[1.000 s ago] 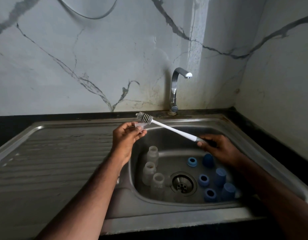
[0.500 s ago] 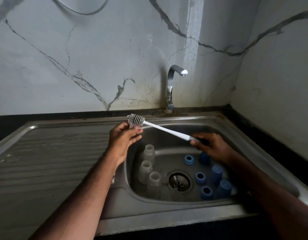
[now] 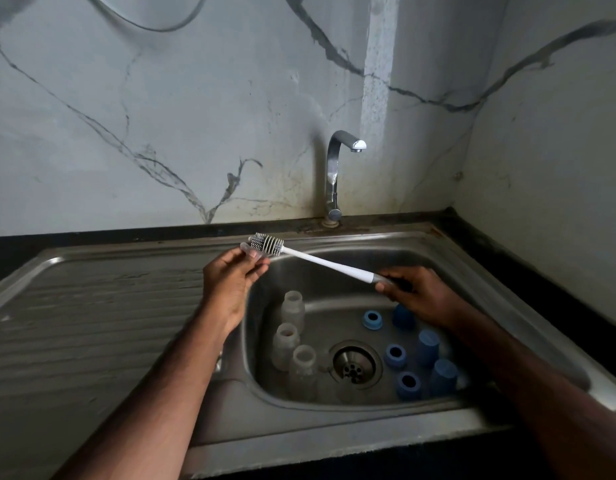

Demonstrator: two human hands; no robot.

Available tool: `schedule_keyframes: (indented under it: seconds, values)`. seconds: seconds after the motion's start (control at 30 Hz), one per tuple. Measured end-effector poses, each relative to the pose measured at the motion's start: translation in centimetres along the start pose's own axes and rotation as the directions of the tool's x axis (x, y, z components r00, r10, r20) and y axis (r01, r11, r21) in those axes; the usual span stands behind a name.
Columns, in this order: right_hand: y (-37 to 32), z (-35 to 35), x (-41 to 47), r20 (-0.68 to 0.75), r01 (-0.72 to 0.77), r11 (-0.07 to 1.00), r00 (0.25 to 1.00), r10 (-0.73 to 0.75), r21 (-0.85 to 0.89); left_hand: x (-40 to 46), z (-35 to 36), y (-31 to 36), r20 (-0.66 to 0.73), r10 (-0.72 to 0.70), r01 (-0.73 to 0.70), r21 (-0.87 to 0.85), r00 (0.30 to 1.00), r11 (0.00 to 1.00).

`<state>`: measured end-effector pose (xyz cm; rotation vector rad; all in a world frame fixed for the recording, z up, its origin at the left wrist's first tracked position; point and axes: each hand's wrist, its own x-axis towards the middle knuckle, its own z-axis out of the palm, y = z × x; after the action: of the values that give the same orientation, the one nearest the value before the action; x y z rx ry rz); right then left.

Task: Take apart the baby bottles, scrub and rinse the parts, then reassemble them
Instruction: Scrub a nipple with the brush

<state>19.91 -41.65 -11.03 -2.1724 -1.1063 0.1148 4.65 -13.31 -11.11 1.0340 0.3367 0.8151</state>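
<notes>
The person's left hand (image 3: 230,285) pinches a small clear, soft teat (image 3: 252,252) at its fingertips above the back-left rim of the stainless steel sink (image 3: 438,244); the right hand (image 3: 417,292) grips the dark end of the handle of a long white bottle brush (image 3: 320,261), whose grey bristled head lies against the teat. The step in hand appears to be scrubbing that teat; to do it well, the left hand would best turn the piece a little at a time so the bristles reach every side, while the right makes short strokes along the handle's line; a light pinch near the base should keep the slippery part from folding or slipping into the basin. Three translucent bottle bodies (image 3: 292,306) stand upright left of the round metal drain (image 3: 355,363); the blue plastic collars (image 3: 372,319) and blue caps (image 3: 428,346) stand to its right; the curved chrome tap (image 3: 334,174) shows no water running. Set against the frame half a second back, the brush head sits slightly further across the teat; both grips are unchanged; the parts in the basin have not shifted.
</notes>
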Motion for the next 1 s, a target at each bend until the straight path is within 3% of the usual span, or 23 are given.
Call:
schedule_keyframes:
  seconds: [0.2,0.37,0.57,0.7,0.87,1.0]
  values:
    - [0.0,-0.1,0.0,-0.015,-0.008,1.000,1.000,0.008,0.019,-0.2,0.5,0.0,0.056,0.028,-0.026,-0.035,0.998,0.999]
    - [-0.3,0.5,0.2,-0.006,0.029,1.000,1.000,-0.029,-0.007,-0.4,0.4,-0.1,0.082,0.101,-0.115,0.188,0.992,0.976]
    - [0.2,-0.1,-0.1,-0.024,-0.004,1.000,1.000,0.004,0.008,0.1,-0.2,0.4,-0.003,0.136,-0.135,0.127,0.991,0.983]
    - [-0.2,0.6,0.3,-0.009,0.041,0.999,0.999,-0.041,-0.004,-0.7,0.5,-0.6,0.162,0.124,-0.168,0.297,0.979,0.940]
    - [1.0,-0.3,0.0,-0.058,-0.028,1.000,0.998,0.029,0.015,-0.1,0.1,0.1,0.037,0.145,-0.149,0.134,0.989,0.980]
    - [0.3,0.5,0.2,-0.016,0.000,1.000,1.000,0.000,0.001,-0.3,0.0,-0.5,0.144,0.126,-0.161,0.266,0.982,0.951]
